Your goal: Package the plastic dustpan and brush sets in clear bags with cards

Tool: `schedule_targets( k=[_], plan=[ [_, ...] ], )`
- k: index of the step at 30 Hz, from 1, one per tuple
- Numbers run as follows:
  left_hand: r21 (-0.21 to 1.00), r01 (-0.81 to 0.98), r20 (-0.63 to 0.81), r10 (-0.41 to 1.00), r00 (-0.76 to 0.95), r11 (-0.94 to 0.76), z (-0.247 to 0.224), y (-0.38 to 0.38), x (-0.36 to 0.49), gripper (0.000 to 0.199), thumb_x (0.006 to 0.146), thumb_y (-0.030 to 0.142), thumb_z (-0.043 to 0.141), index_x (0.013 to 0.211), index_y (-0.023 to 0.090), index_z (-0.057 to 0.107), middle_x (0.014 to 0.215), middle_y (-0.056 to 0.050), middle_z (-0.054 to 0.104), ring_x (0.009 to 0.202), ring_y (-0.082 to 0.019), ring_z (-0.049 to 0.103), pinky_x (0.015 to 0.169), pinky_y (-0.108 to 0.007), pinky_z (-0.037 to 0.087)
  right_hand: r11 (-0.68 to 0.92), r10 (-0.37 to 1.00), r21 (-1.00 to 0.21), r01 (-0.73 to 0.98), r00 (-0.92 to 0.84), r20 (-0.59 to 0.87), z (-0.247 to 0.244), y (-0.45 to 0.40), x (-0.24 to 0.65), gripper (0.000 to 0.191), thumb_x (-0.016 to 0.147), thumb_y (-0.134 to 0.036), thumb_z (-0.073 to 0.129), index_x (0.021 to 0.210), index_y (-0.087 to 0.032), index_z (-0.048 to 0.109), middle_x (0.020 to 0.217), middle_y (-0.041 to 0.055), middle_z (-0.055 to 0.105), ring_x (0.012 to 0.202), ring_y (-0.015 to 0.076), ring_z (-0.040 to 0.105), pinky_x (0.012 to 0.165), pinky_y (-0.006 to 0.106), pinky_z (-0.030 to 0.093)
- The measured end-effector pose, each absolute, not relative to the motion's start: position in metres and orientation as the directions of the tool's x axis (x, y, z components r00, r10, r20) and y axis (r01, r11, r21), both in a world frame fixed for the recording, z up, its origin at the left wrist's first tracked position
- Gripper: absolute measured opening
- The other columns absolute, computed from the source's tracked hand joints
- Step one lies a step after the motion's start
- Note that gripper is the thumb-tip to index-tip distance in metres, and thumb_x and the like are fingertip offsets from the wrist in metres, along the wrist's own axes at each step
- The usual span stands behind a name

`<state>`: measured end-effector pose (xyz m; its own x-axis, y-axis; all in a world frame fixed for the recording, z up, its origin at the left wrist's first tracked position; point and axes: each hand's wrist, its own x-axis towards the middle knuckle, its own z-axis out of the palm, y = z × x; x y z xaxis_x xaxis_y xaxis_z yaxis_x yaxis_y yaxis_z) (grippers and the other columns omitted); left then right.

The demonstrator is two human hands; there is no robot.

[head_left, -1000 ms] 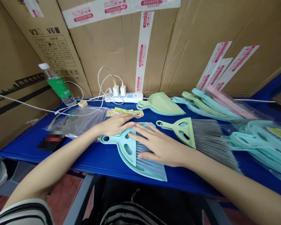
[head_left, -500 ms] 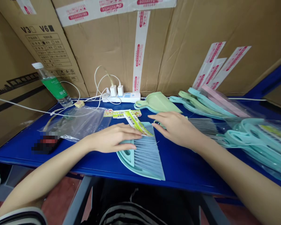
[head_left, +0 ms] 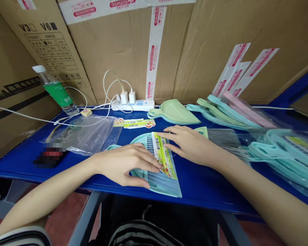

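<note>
The left hand (head_left: 128, 162) lay palm down over the light-blue dustpan (head_left: 136, 139) and brush (head_left: 157, 181), its fingers loosely straight and its thumb spread, with nothing enclosed in it. Its fingertips met the lower left edge of a yellow-green card (head_left: 164, 157), printed 桌扫套装, which lay on the bristles between the 2 hands. The right hand (head_left: 188, 143) was half open, fingers parted, their tips at the card's upper right edge; whether they pinched it I could not tell.

Just beyond the left hand, 桌扫套装 showed again on a flowered card (head_left: 140, 123) on the blue bench (head_left: 200, 189). A clear plastic bag (head_left: 92, 136) lay beyond the left wrist, and farther off leaned a bottle (head_left: 58, 94), its green label too small to read. Past it, a cardboard box (head_left: 45, 51) bore "V3" and "V6", the square after V6 filled black. A green brush (head_left: 220, 135) lay partly behind the right hand; to that hand's right were bagged blue sets (head_left: 287, 153), their label unreadable.
</note>
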<state>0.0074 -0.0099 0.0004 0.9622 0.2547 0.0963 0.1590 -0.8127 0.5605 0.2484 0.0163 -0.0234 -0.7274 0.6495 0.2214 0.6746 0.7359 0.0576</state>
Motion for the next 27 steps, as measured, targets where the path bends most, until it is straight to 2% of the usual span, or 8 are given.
schedule_targets(
  k=[8, 15, 21, 27],
  plan=[
    [0.596, 0.13, 0.071, 0.214, 0.974, -0.792, 0.001, -0.0119, 0.0071, 0.022, 0.091, 0.019, 0.061, 0.11, 0.02, 0.072, 0.119, -0.01, 0.072, 0.117, -0.024, 0.063, 0.103, -0.037, 0.044, 0.747, 0.644, 0.051, 0.663, -0.741, 0.191, -0.0209, 0.0147, 0.2483, 0.034, 0.097, -0.03, 0.051, 0.12, -0.018, 0.071, 0.12, 0.0155, 0.069, 0.11, 0.0303, 0.064, 0.091, 0.048, 0.054],
    [0.538, 0.164, 0.128, 0.272, 0.954, -0.827, -0.0017, -0.0069, 0.0063, 0.025, 0.093, 0.021, 0.057, 0.116, 0.017, 0.067, 0.114, -0.012, 0.072, 0.113, -0.025, 0.062, 0.104, -0.039, 0.043, 0.741, 0.662, 0.026, 0.671, -0.737, 0.14, -0.0173, 0.0136, 0.2478, 0.038, 0.092, -0.037, 0.062, 0.124, -0.017, 0.069, 0.123, 0.0179, 0.068, 0.112, 0.0321, 0.064, 0.091, 0.048, 0.055],
    [0.509, 0.217, 0.099, 0.307, 0.947, -0.833, 0.0006, -0.01, 0.0049, 0.024, 0.089, 0.008, 0.048, 0.107, 0.017, 0.062, 0.114, -0.013, 0.07, 0.107, -0.024, 0.063, 0.095, -0.037, 0.047, 0.756, 0.639, 0.039, 0.654, -0.749, 0.173, -0.0182, 0.0139, 0.2506, 0.035, 0.091, -0.039, 0.063, 0.12, -0.02, 0.072, 0.123, 0.0154, 0.068, 0.111, 0.0307, 0.065, 0.09, 0.047, 0.055],
    [0.469, 0.151, 0.101, 0.223, 0.97, -0.87, -0.0002, -0.0093, 0.0071, 0.031, 0.09, 0.009, 0.047, 0.113, 0.017, 0.065, 0.114, -0.011, 0.071, 0.108, -0.024, 0.063, 0.099, -0.038, 0.045, 0.753, 0.647, 0.019, 0.657, -0.746, 0.159, -0.0192, 0.0151, 0.2497, 0.043, 0.087, -0.043, 0.068, 0.121, -0.017, 0.071, 0.124, 0.0175, 0.067, 0.111, 0.0319, 0.065, 0.089, 0.046, 0.056]
  ],
)
